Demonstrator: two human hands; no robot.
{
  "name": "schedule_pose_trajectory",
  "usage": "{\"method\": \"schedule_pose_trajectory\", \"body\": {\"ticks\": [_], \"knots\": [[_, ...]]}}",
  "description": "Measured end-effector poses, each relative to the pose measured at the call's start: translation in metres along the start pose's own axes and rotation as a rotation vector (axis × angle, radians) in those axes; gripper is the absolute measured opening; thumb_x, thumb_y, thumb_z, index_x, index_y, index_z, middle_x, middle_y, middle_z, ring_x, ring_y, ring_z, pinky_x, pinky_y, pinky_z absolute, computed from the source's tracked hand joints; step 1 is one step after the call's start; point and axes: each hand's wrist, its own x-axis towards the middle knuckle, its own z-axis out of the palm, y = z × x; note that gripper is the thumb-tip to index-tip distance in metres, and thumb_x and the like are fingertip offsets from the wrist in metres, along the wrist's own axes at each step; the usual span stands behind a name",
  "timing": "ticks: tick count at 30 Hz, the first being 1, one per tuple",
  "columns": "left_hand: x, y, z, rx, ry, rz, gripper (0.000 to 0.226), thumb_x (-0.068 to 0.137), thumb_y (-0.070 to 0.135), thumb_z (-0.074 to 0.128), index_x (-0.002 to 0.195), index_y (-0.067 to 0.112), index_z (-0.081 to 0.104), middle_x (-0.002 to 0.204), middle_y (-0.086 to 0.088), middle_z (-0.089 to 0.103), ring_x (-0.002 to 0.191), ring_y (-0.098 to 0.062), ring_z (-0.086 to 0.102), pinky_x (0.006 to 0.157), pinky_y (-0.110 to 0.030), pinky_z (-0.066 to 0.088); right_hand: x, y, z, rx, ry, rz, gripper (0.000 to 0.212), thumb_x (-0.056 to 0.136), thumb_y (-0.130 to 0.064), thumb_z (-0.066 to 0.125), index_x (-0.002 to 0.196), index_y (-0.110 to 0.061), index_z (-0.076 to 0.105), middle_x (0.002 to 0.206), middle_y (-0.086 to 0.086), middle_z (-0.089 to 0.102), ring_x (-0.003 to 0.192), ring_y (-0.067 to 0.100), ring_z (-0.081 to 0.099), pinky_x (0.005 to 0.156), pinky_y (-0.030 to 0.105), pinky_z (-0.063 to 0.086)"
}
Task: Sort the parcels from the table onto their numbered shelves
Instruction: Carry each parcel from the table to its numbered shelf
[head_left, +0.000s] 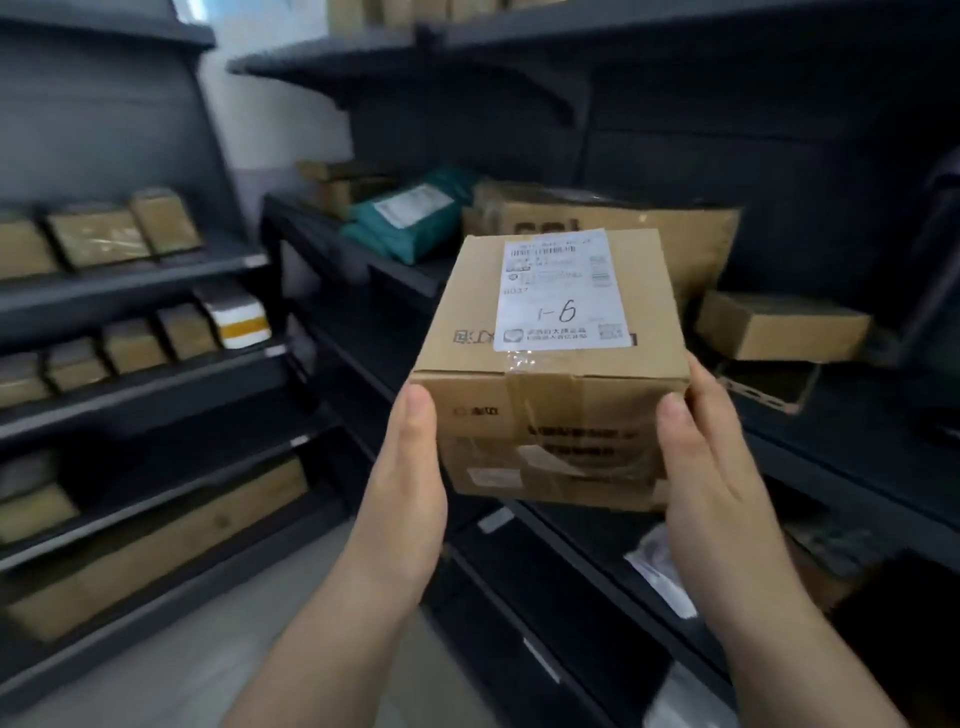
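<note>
A brown cardboard parcel (550, 358) is held up in the middle of the view, in front of dark shelving. Its white shipping label (563, 291) carries the handwritten mark "1-6". My left hand (408, 483) grips the parcel's left side, thumb on the front face. My right hand (701, 467) grips its right side the same way. The fingers of both hands are hidden behind and under the box.
The dark shelf unit (363, 260) ahead holds a teal mailer bag (410, 218), a large brown box (623, 228) and a small flat box (779, 327). Another shelf unit (156, 384) on the left carries several small cartons. A strip of grey floor (208, 665) lies between them.
</note>
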Motion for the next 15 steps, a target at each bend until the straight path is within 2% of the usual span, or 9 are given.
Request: {"method": "schedule_pose_trajectory", "body": {"ticks": [3, 6, 8, 9, 11, 15], "knots": [[-0.009, 0.008, -0.024, 0.069, 0.157, -0.006, 0.040, 0.091, 0.060, 0.017, 0.118, 0.055, 0.046, 0.116, 0.036, 0.058, 0.114, 0.016, 0.049, 0.090, -0.009, 0.038, 0.018, 0.007, 0.030, 0.043, -0.148, -0.012, 0.051, 0.088, -0.049, 0.040, 0.138, -0.040, 0.041, 0.129, -0.026, 0.052, 0.113, -0.017, 0.047, 0.091, 0.006, 0.041], [-0.018, 0.012, -0.049, 0.115, 0.295, -0.021, 0.039, 0.087, 0.059, 0.022, 0.118, 0.053, 0.045, 0.115, 0.035, 0.059, 0.112, 0.013, 0.052, 0.090, -0.013, 0.039, 0.029, 0.009, 0.065, 0.090, -0.262, -0.004, 0.052, 0.090, -0.055, 0.044, 0.139, -0.040, 0.040, 0.131, -0.026, 0.049, 0.115, -0.016, 0.045, 0.087, 0.002, 0.040], [-0.025, 0.014, -0.069, 0.148, 0.383, -0.024, 0.038, 0.086, 0.060, 0.022, 0.116, 0.054, 0.045, 0.113, 0.038, 0.058, 0.110, 0.015, 0.052, 0.088, -0.011, 0.040, 0.031, 0.007, 0.091, 0.128, -0.344, 0.012, 0.055, 0.085, -0.058, 0.037, 0.138, -0.044, 0.039, 0.127, -0.029, 0.050, 0.111, -0.018, 0.046, 0.082, 0.006, 0.042], [-0.028, 0.015, -0.079, 0.167, 0.428, -0.019, 0.037, 0.089, 0.062, 0.021, 0.116, 0.054, 0.045, 0.113, 0.038, 0.058, 0.111, 0.015, 0.052, 0.090, -0.011, 0.040, 0.031, 0.006, 0.104, 0.154, -0.385, 0.017, 0.058, 0.080, -0.057, 0.034, 0.136, -0.045, 0.039, 0.125, -0.029, 0.051, 0.109, -0.017, 0.048, 0.080, 0.007, 0.043], [-0.034, 0.017, -0.101, 0.206, 0.512, -0.009, 0.037, 0.093, 0.063, 0.020, 0.119, 0.055, 0.045, 0.118, 0.035, 0.058, 0.115, 0.012, 0.051, 0.097, -0.019, 0.040, 0.028, 0.005, 0.130, 0.197, -0.454, 0.019, 0.060, 0.077, -0.057, 0.033, 0.135, -0.045, 0.040, 0.122, -0.028, 0.053, 0.107, -0.016, 0.050, 0.079, 0.006, 0.045], [-0.041, 0.019, -0.149, 0.248, 0.606, 0.011, 0.037, 0.090, 0.057, 0.026, 0.121, 0.056, 0.044, 0.124, 0.033, 0.056, 0.121, 0.010, 0.048, 0.108, -0.029, 0.037, 0.021, 0.004, 0.183, 0.245, -0.545, -0.005, 0.055, 0.083, -0.051, 0.034, 0.137, -0.039, 0.041, 0.122, -0.027, 0.054, 0.108, -0.016, 0.051, 0.083, 0.005, 0.044]]}}
